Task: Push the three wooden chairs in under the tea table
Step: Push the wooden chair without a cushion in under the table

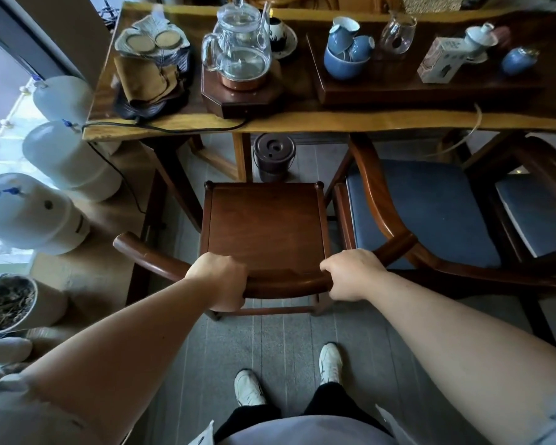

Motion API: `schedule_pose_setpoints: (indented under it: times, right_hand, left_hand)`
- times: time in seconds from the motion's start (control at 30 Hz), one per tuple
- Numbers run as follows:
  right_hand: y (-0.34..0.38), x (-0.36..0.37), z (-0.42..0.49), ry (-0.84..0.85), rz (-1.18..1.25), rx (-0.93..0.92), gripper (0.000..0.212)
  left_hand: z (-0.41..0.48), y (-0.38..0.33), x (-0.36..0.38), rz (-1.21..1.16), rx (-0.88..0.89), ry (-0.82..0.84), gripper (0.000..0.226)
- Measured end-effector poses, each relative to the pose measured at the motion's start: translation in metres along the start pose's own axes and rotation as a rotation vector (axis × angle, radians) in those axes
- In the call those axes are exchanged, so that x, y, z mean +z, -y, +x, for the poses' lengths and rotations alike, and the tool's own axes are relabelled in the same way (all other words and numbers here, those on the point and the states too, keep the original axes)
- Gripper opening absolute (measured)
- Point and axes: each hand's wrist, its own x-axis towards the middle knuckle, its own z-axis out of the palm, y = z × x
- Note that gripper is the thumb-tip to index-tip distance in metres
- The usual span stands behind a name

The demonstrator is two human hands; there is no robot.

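Grip: I have the left hand and the right hand both wrapped tight around the curved back rail of the bare-seated wooden chair, one at each end of the rail's middle stretch.
Where the chair stands: on the floor in the near centre, its seat wholly clear of the surface, front edge just short of the surface's near lip.
The relation that counts: the chair lies straight ahead of both hands, its front-to-back axis pointing far, square to the surface edge; the hands sit about level, neither nearer, so I judge an even forward shove would carry it in.
In the way: a small dark lidded pail on the floor under the surface, dead ahead (it may stop the front legs).
Other chairs: the blue-cushioned chair just to the right looks partly under; a third chair shows at far right.
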Motion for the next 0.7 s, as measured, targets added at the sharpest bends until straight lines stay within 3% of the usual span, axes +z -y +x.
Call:
schedule_pose_setpoints:
  times: [0.7]
  right_hand:
    - [-0.016,0.017,-0.009,-0.067,-0.007,-0.015,0.014]
  left_hand:
    - [0.008,-0.017,0.003,0.006,-0.033,-0.034,0.011]
